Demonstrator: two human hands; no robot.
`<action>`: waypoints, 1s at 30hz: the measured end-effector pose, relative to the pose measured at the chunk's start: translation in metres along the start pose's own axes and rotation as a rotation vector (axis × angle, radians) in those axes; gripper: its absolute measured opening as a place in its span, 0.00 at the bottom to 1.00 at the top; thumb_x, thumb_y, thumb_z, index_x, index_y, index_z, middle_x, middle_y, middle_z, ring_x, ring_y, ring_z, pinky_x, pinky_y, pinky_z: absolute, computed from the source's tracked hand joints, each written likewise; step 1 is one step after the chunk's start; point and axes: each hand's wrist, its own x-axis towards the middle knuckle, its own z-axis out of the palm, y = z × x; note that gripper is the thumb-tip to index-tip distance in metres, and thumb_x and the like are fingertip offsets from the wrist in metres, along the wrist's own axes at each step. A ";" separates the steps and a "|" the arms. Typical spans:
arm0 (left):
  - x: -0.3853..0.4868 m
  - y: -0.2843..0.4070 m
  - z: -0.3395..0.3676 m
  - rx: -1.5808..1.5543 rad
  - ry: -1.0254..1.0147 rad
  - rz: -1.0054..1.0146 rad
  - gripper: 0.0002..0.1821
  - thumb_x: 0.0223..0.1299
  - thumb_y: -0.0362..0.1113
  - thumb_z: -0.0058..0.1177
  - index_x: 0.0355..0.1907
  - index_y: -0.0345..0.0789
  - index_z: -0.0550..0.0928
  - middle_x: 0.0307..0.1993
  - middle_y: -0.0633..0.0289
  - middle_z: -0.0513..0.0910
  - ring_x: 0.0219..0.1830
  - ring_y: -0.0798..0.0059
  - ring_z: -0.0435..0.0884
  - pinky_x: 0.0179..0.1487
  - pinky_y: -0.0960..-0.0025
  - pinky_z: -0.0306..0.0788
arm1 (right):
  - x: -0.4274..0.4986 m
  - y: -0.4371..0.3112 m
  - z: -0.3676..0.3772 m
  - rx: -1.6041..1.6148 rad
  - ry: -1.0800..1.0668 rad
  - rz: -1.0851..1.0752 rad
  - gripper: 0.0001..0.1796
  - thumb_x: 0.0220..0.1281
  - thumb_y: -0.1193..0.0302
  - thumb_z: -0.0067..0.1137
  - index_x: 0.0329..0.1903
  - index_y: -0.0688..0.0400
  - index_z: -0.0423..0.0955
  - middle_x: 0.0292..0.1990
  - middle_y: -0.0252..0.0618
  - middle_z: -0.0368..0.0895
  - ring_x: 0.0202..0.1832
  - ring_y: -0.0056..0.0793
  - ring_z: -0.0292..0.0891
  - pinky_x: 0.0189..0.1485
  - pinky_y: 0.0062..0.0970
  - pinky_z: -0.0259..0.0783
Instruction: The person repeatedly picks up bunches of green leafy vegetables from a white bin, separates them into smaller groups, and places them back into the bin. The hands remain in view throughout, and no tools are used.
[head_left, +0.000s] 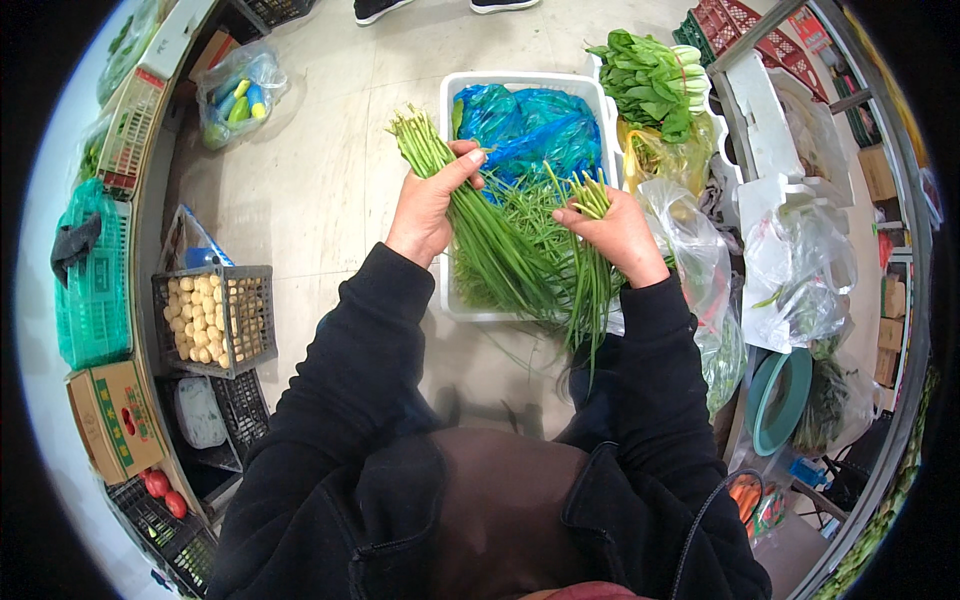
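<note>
My left hand (431, 202) is closed around a thick bundle of long thin green stalks (491, 232), perhaps garlic chives, with the pale cut ends up at the left. A smaller bunch of the same greens (592, 262) is in my right hand (619, 236), its cut ends pointing up and its leaves hanging down. Both bunches are above a white plastic tub (447, 289) on the floor. Inside the tub lie loose greens (525, 202) and a crumpled blue plastic bag (551, 124).
Leafy greens with white stems (652, 82) and plastic bags of vegetables (686, 225) line the right side. At left stand a black crate of potatoes (202, 315) and a bag of cucumber-like vegetables (238, 101). Another person's shoes (379, 9) show at the top edge.
</note>
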 end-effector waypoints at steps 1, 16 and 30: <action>0.000 -0.001 0.000 0.040 -0.020 -0.008 0.12 0.57 0.33 0.64 0.42 0.34 0.78 0.32 0.66 0.79 0.31 0.80 0.77 0.36 0.75 0.72 | 0.000 0.000 -0.001 0.005 -0.006 -0.017 0.14 0.52 0.66 0.72 0.36 0.61 0.78 0.29 0.31 0.82 0.31 0.18 0.75 0.37 0.24 0.72; -0.016 0.001 0.013 0.162 -0.393 -0.359 0.29 0.54 0.27 0.61 0.59 0.28 0.70 0.50 0.55 0.78 0.45 0.73 0.81 0.51 0.71 0.75 | -0.006 -0.017 -0.007 0.321 -0.173 -0.028 0.13 0.60 0.74 0.50 0.44 0.63 0.80 0.27 0.32 0.82 0.31 0.19 0.75 0.40 0.22 0.72; -0.015 -0.009 0.015 0.129 -0.497 -0.426 0.25 0.54 0.25 0.57 0.58 0.29 0.72 0.46 0.58 0.80 0.47 0.72 0.81 0.55 0.69 0.74 | -0.009 -0.020 0.016 0.364 -0.182 -0.060 0.09 0.59 0.73 0.64 0.41 0.63 0.79 0.29 0.32 0.83 0.30 0.18 0.77 0.36 0.21 0.73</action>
